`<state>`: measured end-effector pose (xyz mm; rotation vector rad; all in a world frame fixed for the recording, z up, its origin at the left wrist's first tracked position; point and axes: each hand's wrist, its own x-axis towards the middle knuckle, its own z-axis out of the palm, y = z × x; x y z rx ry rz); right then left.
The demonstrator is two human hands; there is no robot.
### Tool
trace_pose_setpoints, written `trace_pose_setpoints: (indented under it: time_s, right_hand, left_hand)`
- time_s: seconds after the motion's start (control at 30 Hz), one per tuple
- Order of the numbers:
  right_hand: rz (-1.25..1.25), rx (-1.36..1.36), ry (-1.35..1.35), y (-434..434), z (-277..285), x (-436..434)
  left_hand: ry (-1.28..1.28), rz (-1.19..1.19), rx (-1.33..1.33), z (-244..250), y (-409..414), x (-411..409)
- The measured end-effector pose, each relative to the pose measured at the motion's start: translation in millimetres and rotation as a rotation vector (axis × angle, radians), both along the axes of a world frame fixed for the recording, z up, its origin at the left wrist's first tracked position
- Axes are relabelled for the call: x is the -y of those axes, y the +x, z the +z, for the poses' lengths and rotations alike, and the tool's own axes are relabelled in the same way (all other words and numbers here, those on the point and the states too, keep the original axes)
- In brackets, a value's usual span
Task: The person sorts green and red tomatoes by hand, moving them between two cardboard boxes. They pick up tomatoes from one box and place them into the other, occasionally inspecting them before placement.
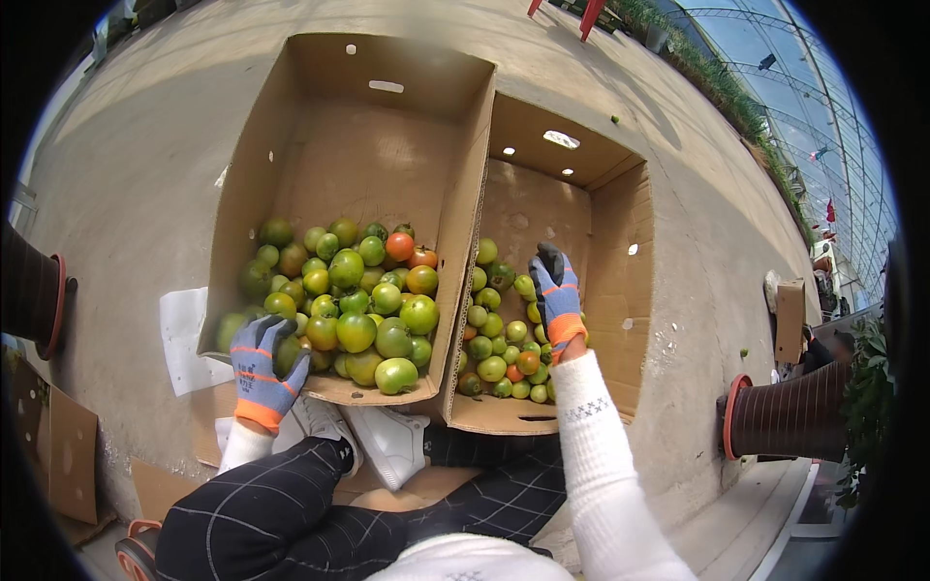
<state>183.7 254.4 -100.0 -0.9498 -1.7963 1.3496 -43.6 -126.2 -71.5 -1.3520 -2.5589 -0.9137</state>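
Note:
Two cardboard boxes stand side by side before me. The left box [378, 145] holds a heap of green tomatoes [356, 332], with some turning orange and two redder ones. My left hand [265, 367], in a grey-blue and orange work glove, has its fingers curled round a green tomato [287, 356] at the box's near left corner. In the right box [617, 290], smaller green tomatoes [492, 368] lie along the left side and near end. My right hand [557, 294], gloved alike, is over these, its fingers bent over near the small tomatoes; whether it holds one is hidden.
White paper [190, 341] lies left of the boxes. Brown plant pots [788, 410] stand at both sides. An open cardboard box [73, 457] is at lower left, another carton [790, 319] at far right, where part of a person shows. My legs and white shoes are close below.

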Motion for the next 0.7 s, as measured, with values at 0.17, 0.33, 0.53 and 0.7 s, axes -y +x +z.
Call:
trace_pose_setpoints:
  time_s: [0.17, 0.33, 0.53, 0.7]
  right_hand:
    - [0.268, 1.258, 0.537, -18.6, -17.7, -19.7]
    - [0.427, 1.324, 0.425, -41.2, -52.1, -33.6]
    - [0.423, 1.159, 0.426, -23.5, -46.6, -38.6]
    - [0.16, 0.681, 0.326, 4.5, -18.3, -4.7]
  left_hand:
    - [-0.15, 0.047, -0.151, -6.3, -9.1, 3.0]
    - [-0.149, 0.056, -0.113, -5.1, -9.5, 3.2]
    - [-0.15, 0.055, -0.134, -5.0, -12.0, -0.9]
    - [0.001, 0.024, -0.213, 18.8, -19.4, -11.9]
